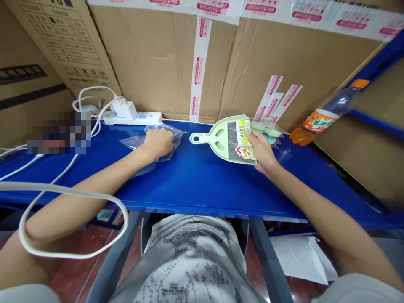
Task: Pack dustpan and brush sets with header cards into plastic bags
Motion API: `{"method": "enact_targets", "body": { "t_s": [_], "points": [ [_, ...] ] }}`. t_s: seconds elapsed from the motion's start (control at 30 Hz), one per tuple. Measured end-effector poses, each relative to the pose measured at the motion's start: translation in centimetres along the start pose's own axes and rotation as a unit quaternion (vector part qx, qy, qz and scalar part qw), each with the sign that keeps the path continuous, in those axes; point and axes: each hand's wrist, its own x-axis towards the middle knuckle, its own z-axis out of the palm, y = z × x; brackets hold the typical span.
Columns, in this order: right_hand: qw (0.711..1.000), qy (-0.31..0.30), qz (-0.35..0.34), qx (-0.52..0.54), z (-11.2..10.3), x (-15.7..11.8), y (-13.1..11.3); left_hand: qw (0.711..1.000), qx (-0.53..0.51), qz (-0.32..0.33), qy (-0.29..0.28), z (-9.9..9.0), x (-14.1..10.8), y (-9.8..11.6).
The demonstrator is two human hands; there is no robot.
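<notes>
My right hand (264, 152) grips the wide end of a pale green dustpan (220, 131), its thumb over the printed label (245, 139). A small brush with grey bristles (232, 140) lies nested in the pan, and the pan's looped handle points left. My left hand (159, 143) is closed in a fist on a crumpled clear plastic bag (135, 143) at the left of the blue table. Just beyond my right hand lie more pale green and teal items (268, 129) in clear wrapping; their kind is unclear.
A bottle with an orange cap (330, 113) leans at the right. White cables and a power strip (135, 118) with a plugged adapter (125, 108) lie at the left. Large cardboard boxes (158, 59) wall in the back of the blue table (195, 185). A white cable loops over my left arm.
</notes>
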Motion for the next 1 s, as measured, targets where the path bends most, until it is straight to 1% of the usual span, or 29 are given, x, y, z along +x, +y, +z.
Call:
{"method": "enact_targets", "body": {
  "t_s": [0.03, 0.1, 0.2, 0.3, 0.4, 0.5, 0.57, 0.63, 0.7, 0.77, 0.87, 0.93, 1.0],
  "points": [
    [1.000, -0.001, 0.000, 0.001, 0.0, -0.1, -0.1, 0.998, 0.055, 0.006, 0.000, 0.0, -0.5, 1.0],
    [1.000, -0.008, 0.001, -0.001, 0.1, -0.2, -0.2, 0.994, 0.107, 0.035, 0.001, -0.1, -1.5, 2.8],
    [1.000, -0.016, 0.009, -0.008, 0.4, -0.6, -0.3, 0.990, 0.116, 0.074, 0.010, -0.6, -2.4, 4.4],
    [1.000, -0.016, 0.024, -0.009, 0.7, -1.0, -0.2, 0.992, 0.102, 0.072, 0.022, -0.7, -2.6, 4.9],
    [0.999, -0.011, 0.036, -0.016, 0.9, -1.1, 0.0, 0.996, 0.016, 0.074, 0.045, -0.6, -2.6, 4.8],
    [0.999, -0.008, 0.036, -0.025, 0.8, -1.0, 0.3, 0.985, -0.129, 0.089, 0.075, -0.5, -2.8, 5.2],
    [0.999, -0.007, 0.034, -0.027, 0.9, -1.0, 0.5, 0.968, -0.218, 0.100, 0.069, -0.5, -3.2, 5.8],
    [0.999, -0.010, 0.035, -0.028, 1.1, -1.1, 0.5, 0.955, -0.275, 0.106, 0.048, -0.5, -3.8, 6.6],
    [0.999, -0.022, 0.034, -0.026, 1.4, -1.6, 0.5, 0.946, -0.304, 0.107, 0.034, -0.4, -4.4, 7.4],
    [0.998, -0.046, 0.039, -0.023, 2.0, -2.3, 0.3, 0.941, -0.315, 0.116, 0.033, -0.3, -4.9, 8.1],
    [0.993, -0.090, 0.066, -0.026, 2.7, -3.5, 0.2, 0.932, -0.339, 0.125, 0.028, 0.0, -5.6, 8.9],
    [0.990, -0.107, 0.088, -0.033, 2.9, -4.0, 0.3, 0.920, -0.372, 0.122, 0.005, 0.1, -6.1, 9.2],
    [0.990, -0.103, 0.094, -0.030, 2.9, -4.1, 0.4, 0.911, -0.391, 0.128, -0.031, 0.0, -6.5, 9.5]
  ]
}}
